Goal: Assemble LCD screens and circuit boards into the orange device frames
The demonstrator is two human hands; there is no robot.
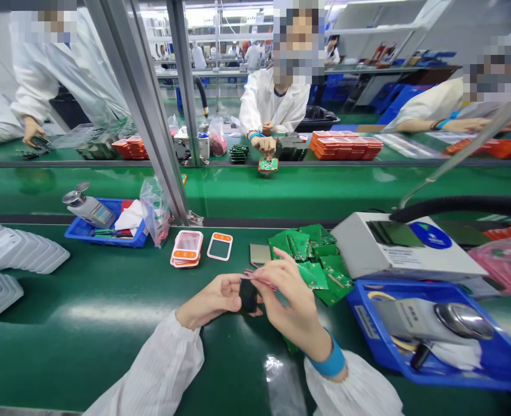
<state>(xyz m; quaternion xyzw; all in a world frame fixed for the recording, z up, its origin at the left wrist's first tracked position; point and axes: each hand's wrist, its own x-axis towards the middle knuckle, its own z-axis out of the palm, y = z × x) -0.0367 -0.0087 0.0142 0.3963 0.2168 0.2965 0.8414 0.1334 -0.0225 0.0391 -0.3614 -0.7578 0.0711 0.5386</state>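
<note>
My left hand [218,300] is closed around a small black rectangular panel [249,296], with the thumb on its near edge. At the panel's upper edge, the thumb and fingers of my right hand [290,297] are pinched together on thin pink material [261,278]; its exact kind is unclear. A blue band circles my right wrist. Just beyond my hands lie a grey square piece [260,254] and a loose pile of green circuit boards [298,245]. White-and-orange frames [186,248] are stacked to the left, beside a single frame [220,247].
A blue tray [363,341] with a dispenser bottle sits at right, below a white box-shaped device [359,245]. Another blue tray [123,240] and grey plastic shells [19,245] are at left. A metal post [151,115] rises ahead. Co-workers sit across the green belt [224,193].
</note>
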